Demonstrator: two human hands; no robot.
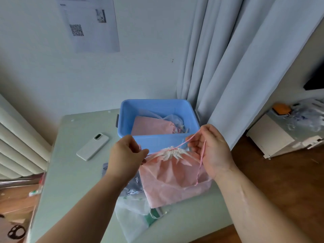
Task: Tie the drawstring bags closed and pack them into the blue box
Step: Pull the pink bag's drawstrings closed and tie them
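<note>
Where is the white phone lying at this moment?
In the head view, the white phone lies on the table, left of the blue box.

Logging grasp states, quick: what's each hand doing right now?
Left hand: pinching the pink drawstring.
Right hand: pinching the same drawstring's other side.

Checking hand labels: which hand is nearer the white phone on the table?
Left. The left hand is just right of the white phone, pinching the pink drawstring; the right hand is farther right, across the pink bag.

Head camera, forward-down (close in)
</note>
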